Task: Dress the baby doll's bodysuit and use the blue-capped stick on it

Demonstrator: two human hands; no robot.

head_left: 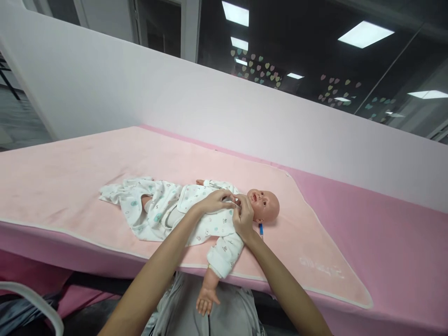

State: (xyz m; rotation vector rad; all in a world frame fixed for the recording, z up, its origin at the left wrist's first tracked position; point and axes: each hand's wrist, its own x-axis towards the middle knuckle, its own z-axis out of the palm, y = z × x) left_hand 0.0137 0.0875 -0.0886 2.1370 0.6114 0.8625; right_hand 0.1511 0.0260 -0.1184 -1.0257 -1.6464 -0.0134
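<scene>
A baby doll [269, 206] lies on its back on a peach mat, its head to the right. It wears a white printed garment [219, 223] with long sleeves. At the doll's neckline my left hand [217, 200] and my right hand [244, 215] meet, fingertips pinched together on the collar edge. Whatever small part of the collar sits between the fingers is mostly hidden. One doll arm hangs over the mat's near edge, palm up. The garment's lower part is spread open round the legs, with a bit of leg showing.
The peach mat [70, 177] covers much of a pink padded surface [385, 233]. Behind it rises a low white wall [175, 102], with dark glass above. A blue tag [261, 229] shows beside the doll's head. A curved white bar [35, 298] is at lower left.
</scene>
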